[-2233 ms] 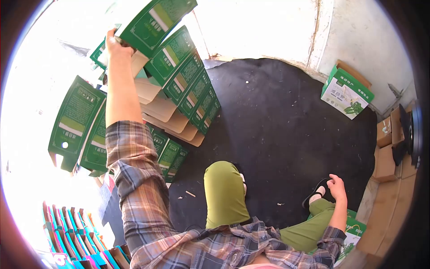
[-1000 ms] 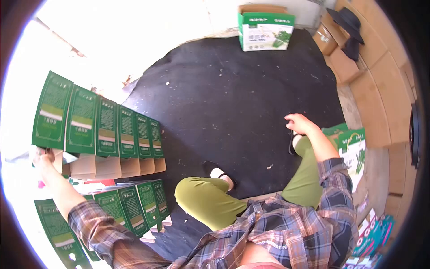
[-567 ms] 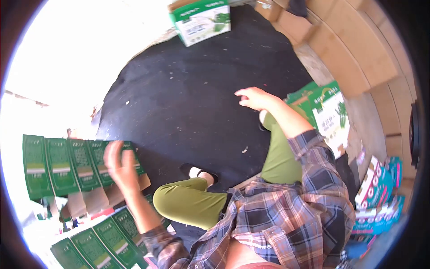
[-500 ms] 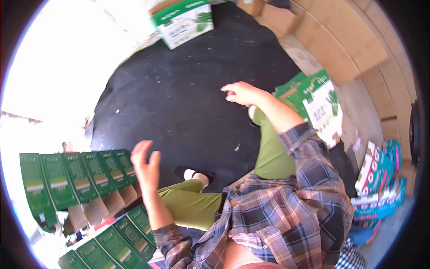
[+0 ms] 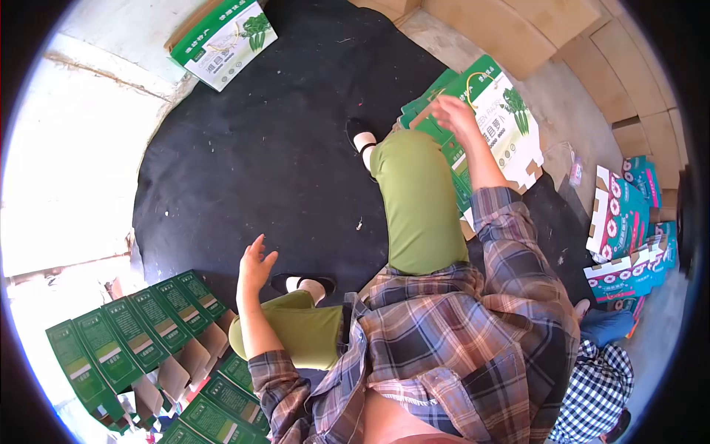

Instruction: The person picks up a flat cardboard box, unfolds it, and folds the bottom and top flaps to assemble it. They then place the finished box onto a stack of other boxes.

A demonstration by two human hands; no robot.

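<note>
My right hand (image 5: 456, 118) is over the upper left part of a stack of flattened green-and-white cartons (image 5: 518, 144), beside my right knee. Its fingers are stretched out toward the stack's edge and overlap it in this view. The top carton has a printed leafy vegetable and a yellow cord handle (image 5: 471, 87). My left hand (image 5: 256, 270) hangs in the air above my left knee, fingers apart and holding nothing. Below and left of it stands a row of green cartons (image 5: 140, 329) with brown flaps sticking out, and a second green row (image 5: 222, 403) runs in front.
A black sheet (image 5: 244, 177) covers the floor. One green-and-white carton (image 5: 229, 44) stands upright at its far edge. Brown cardboard boxes (image 5: 510, 33) line the far right. Teal-and-pink boxes (image 5: 625, 218) sit at the right, near a person in a checkered garment (image 5: 592, 392).
My right hand has moved from over the black sheet to the flattened cartons. My right knee has swung inward. The left hand stays raised and empty, and the view has shifted.
</note>
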